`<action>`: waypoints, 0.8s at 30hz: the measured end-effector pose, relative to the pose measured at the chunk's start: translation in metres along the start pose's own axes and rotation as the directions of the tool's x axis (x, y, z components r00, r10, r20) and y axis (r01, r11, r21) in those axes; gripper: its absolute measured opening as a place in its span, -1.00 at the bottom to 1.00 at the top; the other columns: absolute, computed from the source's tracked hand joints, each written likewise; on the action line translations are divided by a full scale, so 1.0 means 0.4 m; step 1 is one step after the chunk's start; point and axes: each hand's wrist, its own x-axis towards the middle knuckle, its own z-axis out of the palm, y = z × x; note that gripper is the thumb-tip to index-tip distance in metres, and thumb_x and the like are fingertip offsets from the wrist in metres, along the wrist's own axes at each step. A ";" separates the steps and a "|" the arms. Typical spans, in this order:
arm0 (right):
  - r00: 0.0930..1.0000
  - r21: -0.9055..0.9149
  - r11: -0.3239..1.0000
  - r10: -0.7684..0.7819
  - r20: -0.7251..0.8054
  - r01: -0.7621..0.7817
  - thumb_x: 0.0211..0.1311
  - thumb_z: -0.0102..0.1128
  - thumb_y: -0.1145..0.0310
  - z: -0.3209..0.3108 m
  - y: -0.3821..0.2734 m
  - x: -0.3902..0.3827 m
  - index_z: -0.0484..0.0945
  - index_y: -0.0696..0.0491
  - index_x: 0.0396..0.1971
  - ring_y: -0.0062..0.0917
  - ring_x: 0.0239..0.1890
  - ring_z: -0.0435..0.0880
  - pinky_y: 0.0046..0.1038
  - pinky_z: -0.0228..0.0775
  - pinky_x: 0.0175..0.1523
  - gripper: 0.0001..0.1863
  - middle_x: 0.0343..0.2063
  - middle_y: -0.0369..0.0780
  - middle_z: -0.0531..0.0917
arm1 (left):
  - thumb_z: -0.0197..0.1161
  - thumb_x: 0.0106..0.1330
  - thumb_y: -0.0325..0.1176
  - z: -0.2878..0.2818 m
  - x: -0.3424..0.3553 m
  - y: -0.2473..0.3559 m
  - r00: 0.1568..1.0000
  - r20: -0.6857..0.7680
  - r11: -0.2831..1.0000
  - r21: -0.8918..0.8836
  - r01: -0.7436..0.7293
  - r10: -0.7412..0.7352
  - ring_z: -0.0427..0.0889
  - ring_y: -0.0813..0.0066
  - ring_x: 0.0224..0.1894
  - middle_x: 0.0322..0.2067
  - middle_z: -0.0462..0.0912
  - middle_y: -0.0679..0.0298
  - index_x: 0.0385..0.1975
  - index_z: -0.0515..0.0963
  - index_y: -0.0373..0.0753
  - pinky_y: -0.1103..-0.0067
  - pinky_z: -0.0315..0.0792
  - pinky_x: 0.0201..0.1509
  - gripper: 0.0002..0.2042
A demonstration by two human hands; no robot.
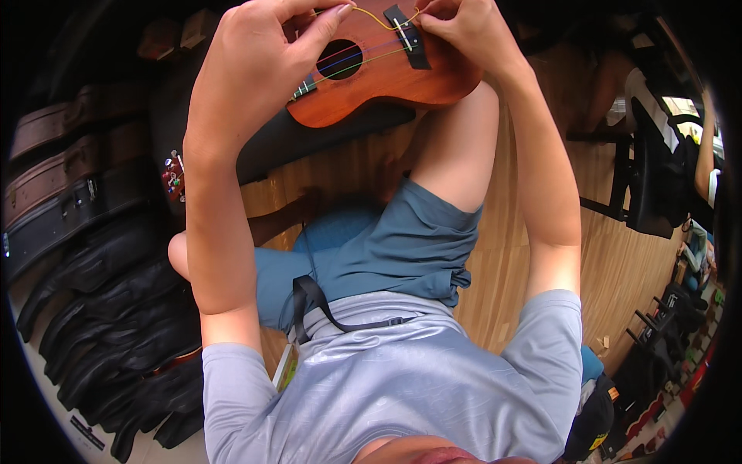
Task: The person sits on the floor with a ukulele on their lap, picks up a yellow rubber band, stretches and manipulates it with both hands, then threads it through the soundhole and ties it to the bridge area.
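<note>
A brown wooden ukulele [437, 81] lies at the top, face up, near my bare knee. Red, blue and green strings run from its black bridge [418, 56] over the round sound hole. A loose yellow string [376, 18] curves between my hands. My left hand [267, 54] pinches it between thumb and finger, above the sound hole. Beside the bridge, my right hand [464, 27] pinches the yellow string's other end. The neck is mostly hidden behind my left forearm; the headstock [175, 176] with its tuners shows beyond it.
A long black padded surface [270, 151] lies below the ukulele. Black instrument cases [108, 301] are stacked on the left, with brown cases [54, 131] farther up. At right stands a black chair [649, 185], with another person's arm [706, 147] near it. The floor [502, 271] is wooden.
</note>
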 end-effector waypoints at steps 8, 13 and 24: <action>0.996 -0.031 0.997 0.075 0.052 -0.073 0.11 0.26 0.55 -0.020 -0.024 0.008 0.65 0.25 -0.34 -0.56 -0.40 0.71 -0.52 0.56 -0.28 -0.88 -0.47 -0.14 0.74 | 0.25 0.30 -0.46 -0.003 0.067 0.041 0.998 -0.009 0.994 -0.088 0.065 -0.066 0.63 0.58 -0.46 -0.43 0.74 0.10 -0.23 0.66 -0.43 0.62 0.49 -0.35 -0.83; 0.994 0.148 0.986 0.060 0.092 -0.074 0.11 0.25 0.59 -0.019 0.043 0.012 0.65 0.27 -0.33 -0.57 -0.38 0.69 -0.54 0.56 -0.24 -0.88 -0.46 -0.16 0.74 | 0.25 0.30 -0.45 0.015 0.075 0.049 0.991 -0.132 1.000 0.016 0.000 0.002 0.61 0.58 -0.48 -0.47 0.72 0.11 -0.26 0.65 -0.45 0.61 0.48 -0.36 -0.83; 0.961 0.063 0.983 0.155 0.230 -0.174 0.17 0.25 0.57 -0.071 0.034 0.017 0.70 0.27 -0.28 -0.62 -0.43 0.68 -0.55 0.56 -0.31 -0.86 -0.45 -0.19 0.74 | 0.26 0.31 -0.43 0.012 0.101 -0.023 0.987 -0.157 0.998 -0.049 0.030 -0.038 0.63 0.57 -0.42 -0.44 0.73 0.14 -0.28 0.64 -0.46 0.59 0.49 -0.30 -0.82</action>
